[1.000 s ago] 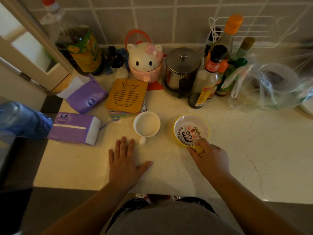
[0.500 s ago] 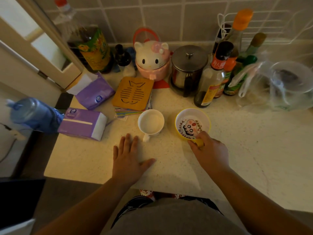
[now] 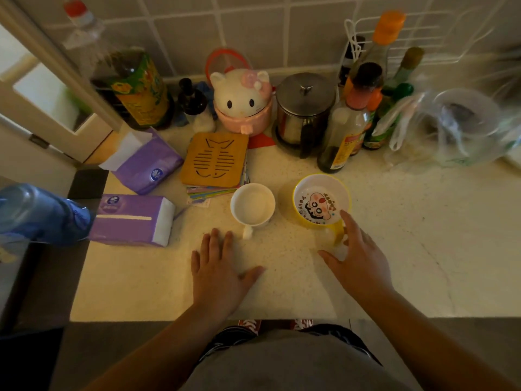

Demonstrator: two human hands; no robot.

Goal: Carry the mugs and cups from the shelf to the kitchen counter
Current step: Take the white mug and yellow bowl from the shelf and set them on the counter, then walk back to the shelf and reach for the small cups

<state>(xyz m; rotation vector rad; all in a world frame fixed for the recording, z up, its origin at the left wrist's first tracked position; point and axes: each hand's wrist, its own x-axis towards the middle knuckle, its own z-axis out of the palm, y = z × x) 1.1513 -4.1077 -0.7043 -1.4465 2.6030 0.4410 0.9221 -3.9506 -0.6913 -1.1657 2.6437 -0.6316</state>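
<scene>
On the speckled cream kitchen counter [image 3: 408, 244]: two vessels, empty white ceramic mug [image 3: 252, 206] and cartoon-printed yellow cup [image 3: 321, 203], left hand [image 3: 218, 270] flat, right hand [image 3: 359, 259] spread, gripping nothing.

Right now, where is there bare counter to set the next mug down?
The widest bare patch of the counter lies right of the yellow cartoon cup, in front of the plastic bags. A smaller strip sits before the purple tissue box. The back row, from oil bottle to sauce bottles, is crowded.
</scene>
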